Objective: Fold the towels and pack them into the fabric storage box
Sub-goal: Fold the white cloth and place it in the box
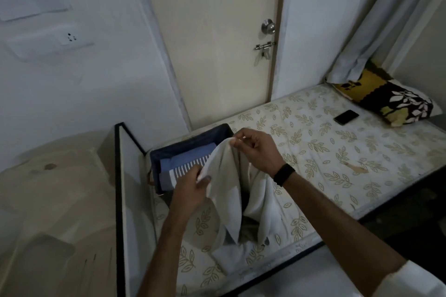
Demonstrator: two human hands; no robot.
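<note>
Folded towels (185, 164) in box (193, 137) on bed (325, 152)

Plain white cloth towel (226, 176). Dark navy fabric storage box (193, 138) holds folded blue towel with white striped band (185, 164). Cream mattress sheet, tan leaf print (337, 152). Yellow-and-maroon leaf-patterned pillow (386, 99). Black flat phone (346, 117). Black wristband (284, 174).
</note>
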